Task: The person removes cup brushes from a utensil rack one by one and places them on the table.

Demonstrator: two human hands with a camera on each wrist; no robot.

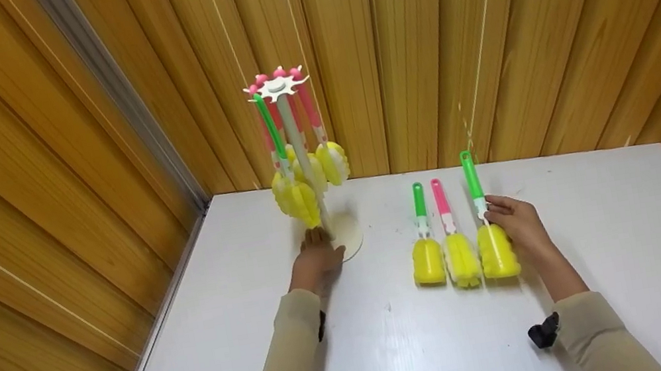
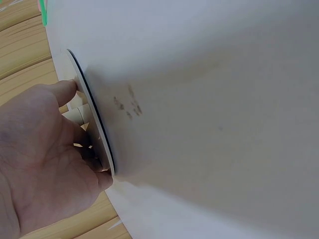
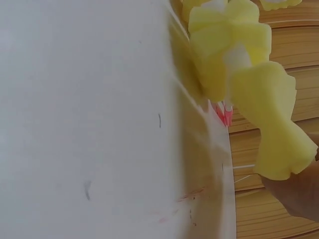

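Observation:
A white display stand with a round base (image 1: 350, 242) bears several hanging sponge cup brushes with yellow heads (image 1: 296, 201) and pink or green handles. My left hand (image 1: 316, 262) is at its base, thumb and fingers on either side of the pole foot; in the left wrist view the left hand (image 2: 50, 154) has curled fingers against the disc. My right hand (image 1: 519, 222) pinches the white neck of a green-handled cup brush (image 1: 497, 251). Its sponge head (image 3: 271, 119) hides most of that hand in the right wrist view.
Left of the held brush lie a pink-handled cup brush (image 1: 462, 257) and another green-handled one (image 1: 428, 262), side by side on the white table (image 1: 398, 349). Wood-patterned panels (image 1: 415, 50) rise behind the table and along its left side. The stand's slotted top (image 1: 277, 89) stands high.

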